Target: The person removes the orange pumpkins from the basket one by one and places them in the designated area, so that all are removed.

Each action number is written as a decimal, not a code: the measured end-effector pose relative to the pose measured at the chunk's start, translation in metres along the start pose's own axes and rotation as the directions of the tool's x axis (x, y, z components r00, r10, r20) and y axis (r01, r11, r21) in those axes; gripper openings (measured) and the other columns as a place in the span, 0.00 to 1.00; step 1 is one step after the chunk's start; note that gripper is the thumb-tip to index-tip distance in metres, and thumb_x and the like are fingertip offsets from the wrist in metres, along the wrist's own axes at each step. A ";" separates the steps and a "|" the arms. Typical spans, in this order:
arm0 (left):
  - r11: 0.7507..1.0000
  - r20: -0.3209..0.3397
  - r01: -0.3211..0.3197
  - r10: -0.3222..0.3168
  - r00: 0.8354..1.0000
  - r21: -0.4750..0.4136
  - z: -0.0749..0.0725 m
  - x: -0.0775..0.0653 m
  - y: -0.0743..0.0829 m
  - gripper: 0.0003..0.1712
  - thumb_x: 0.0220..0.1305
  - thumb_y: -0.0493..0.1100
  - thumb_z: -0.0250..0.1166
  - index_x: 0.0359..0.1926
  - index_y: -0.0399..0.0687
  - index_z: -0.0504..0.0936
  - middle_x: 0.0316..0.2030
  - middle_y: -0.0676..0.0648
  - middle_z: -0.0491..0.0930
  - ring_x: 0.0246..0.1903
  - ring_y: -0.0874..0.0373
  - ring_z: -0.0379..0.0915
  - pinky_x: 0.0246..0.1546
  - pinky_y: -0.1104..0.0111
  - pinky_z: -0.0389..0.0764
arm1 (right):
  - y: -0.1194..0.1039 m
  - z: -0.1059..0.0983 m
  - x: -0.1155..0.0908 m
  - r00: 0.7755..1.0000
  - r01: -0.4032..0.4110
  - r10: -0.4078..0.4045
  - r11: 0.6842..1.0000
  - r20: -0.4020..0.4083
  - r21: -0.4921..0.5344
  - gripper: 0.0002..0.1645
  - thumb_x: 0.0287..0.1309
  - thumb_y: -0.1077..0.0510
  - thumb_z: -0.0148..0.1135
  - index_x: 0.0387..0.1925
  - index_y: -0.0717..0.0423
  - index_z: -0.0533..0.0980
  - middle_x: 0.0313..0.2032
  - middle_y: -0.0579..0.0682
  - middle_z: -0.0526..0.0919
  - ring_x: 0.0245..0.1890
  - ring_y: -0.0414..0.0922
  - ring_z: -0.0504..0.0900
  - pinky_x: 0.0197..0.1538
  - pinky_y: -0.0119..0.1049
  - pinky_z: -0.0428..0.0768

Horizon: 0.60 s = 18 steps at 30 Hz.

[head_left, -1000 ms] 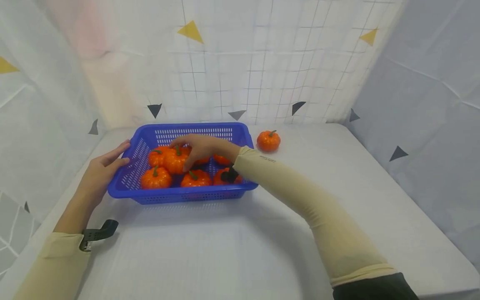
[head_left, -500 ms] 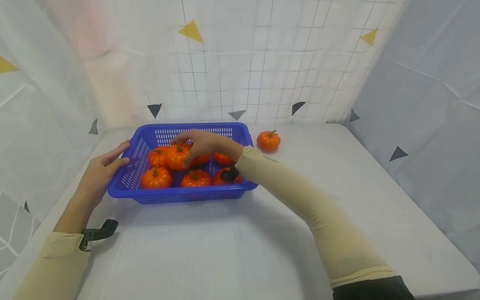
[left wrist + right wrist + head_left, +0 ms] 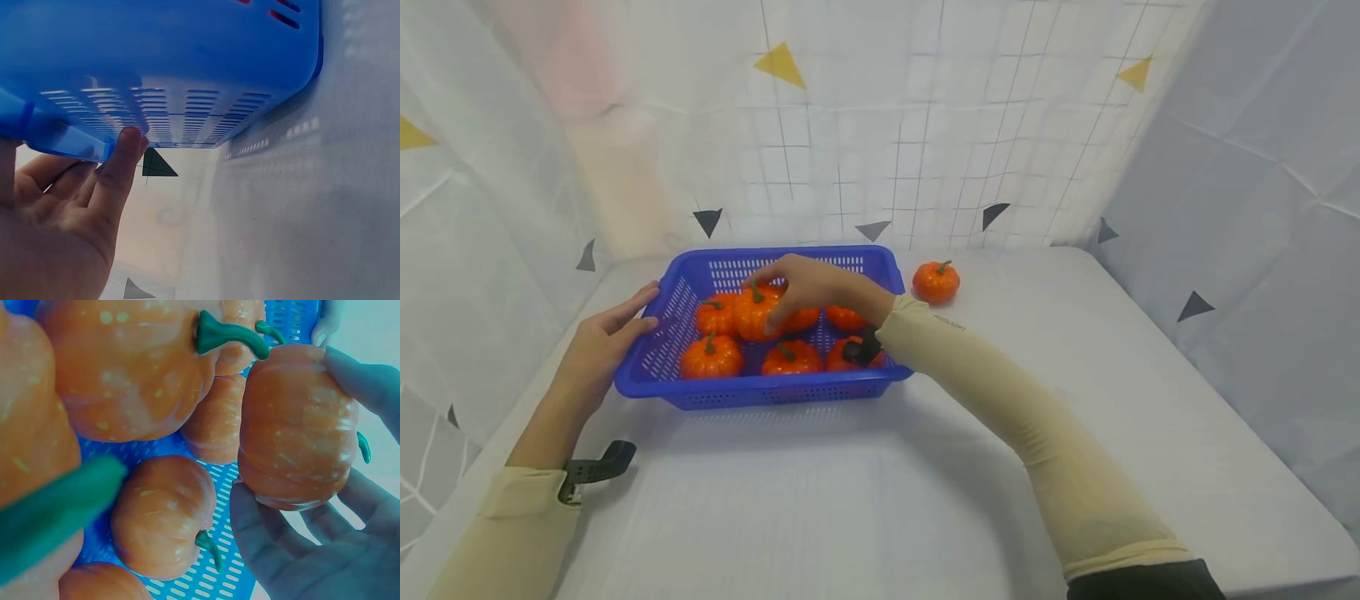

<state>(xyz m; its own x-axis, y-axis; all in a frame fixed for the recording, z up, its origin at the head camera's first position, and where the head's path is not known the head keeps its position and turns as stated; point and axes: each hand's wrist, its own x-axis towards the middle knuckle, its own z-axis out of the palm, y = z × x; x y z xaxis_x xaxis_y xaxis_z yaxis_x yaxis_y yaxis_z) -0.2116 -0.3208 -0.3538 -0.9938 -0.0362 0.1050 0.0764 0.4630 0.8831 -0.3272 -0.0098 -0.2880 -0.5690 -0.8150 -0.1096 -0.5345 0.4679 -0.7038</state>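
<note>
A blue perforated basket (image 3: 775, 392) stands on the table with several small orange pumpkins in it. My right hand (image 3: 812, 283) reaches over the basket and grips one pumpkin (image 3: 300, 428), with the thumb on one side and curled fingers on the other. In the head view that pumpkin sits above the left half of the basket, partly covering its neighbours. At the basket's left end, my left hand (image 3: 598, 342) holds the rim. From the left wrist view, fingers (image 3: 119, 169) of this hand lie against the outer side wall.
One loose pumpkin (image 3: 936, 283) rests on the white table (image 3: 760, 508) just right of the basket. A pale cloth (image 3: 962, 125) with grid lines and triangles hangs behind, and grey sheets flank both sides.
Over the last second, my right hand has risen slightly with the pumpkin and shifted a little right. My left hand and the basket have stayed in place.
</note>
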 end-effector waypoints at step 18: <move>1.000 0.002 0.009 -0.009 1.000 -0.002 -0.001 -0.001 0.002 0.37 0.79 0.58 0.57 0.81 0.57 0.59 0.80 0.56 0.55 0.79 0.45 0.44 0.74 0.44 0.53 | -0.007 -0.012 -0.016 0.998 -0.014 0.019 0.996 -0.057 0.084 0.46 0.50 0.51 0.82 0.72 0.43 0.75 0.63 0.43 0.76 0.57 0.46 0.77 0.57 0.37 0.80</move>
<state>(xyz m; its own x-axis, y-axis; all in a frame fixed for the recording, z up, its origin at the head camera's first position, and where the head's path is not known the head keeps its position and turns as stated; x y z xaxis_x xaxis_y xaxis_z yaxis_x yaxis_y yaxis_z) -0.2105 -0.3207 -0.3513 -0.9946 -0.0386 0.0963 0.0678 0.4610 0.8848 -0.3218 0.0040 -0.2726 -0.6135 -0.7853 -0.0832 -0.4719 0.4490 -0.7587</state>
